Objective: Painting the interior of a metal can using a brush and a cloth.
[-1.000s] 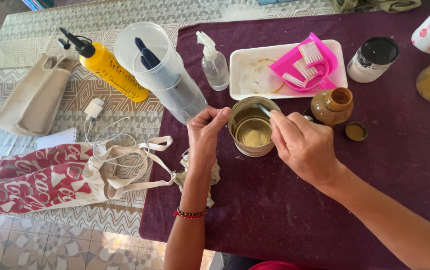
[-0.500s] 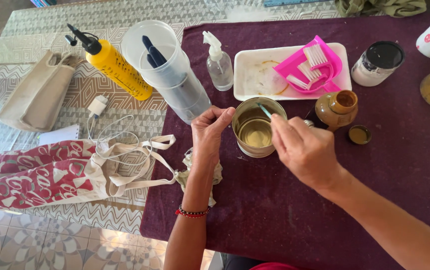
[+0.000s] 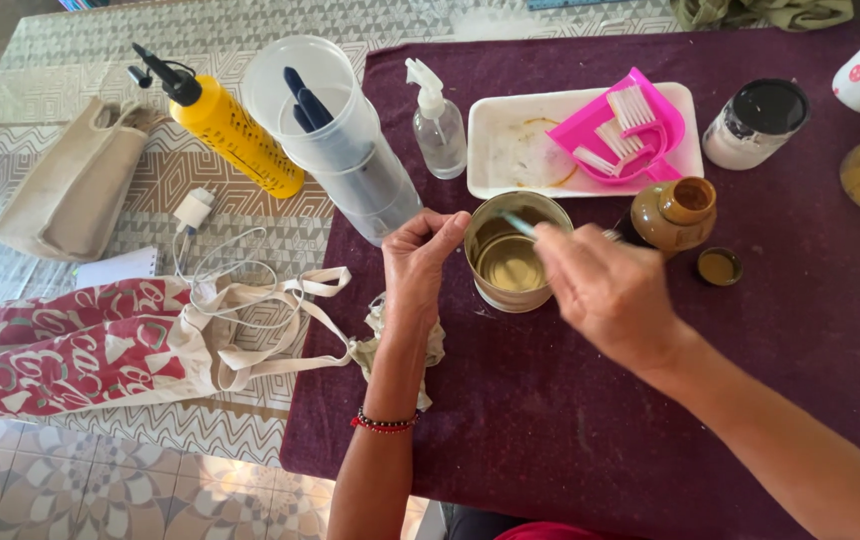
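The dark purple cloth (image 3: 590, 420) covers most of the table, and everything else sits around the metal tin (image 3: 512, 252) near its middle. Left of the tin, off the cloth, lies a red-and-white patterned bag (image 3: 80, 350); beyond the tin stands a white tray (image 3: 510, 150) holding a pink dustpan and brush (image 3: 630, 130). Up and left of the tin lean a clear tub of tools (image 3: 350, 150) and a yellow squeeze bottle (image 3: 230, 125). Just right of the tin is a small brown jar (image 3: 675, 212), its lid (image 3: 720, 266) off beside it.

The left hand (image 3: 425, 260) pinches the tin's rim, as it did a second ago. The right hand (image 3: 610, 290) grips a thin pale-blue handled tool (image 3: 520, 224) dipped into the tin; it has blurred and swung slightly since then, so the stirring looks ongoing, the yellowish contents unchanged.
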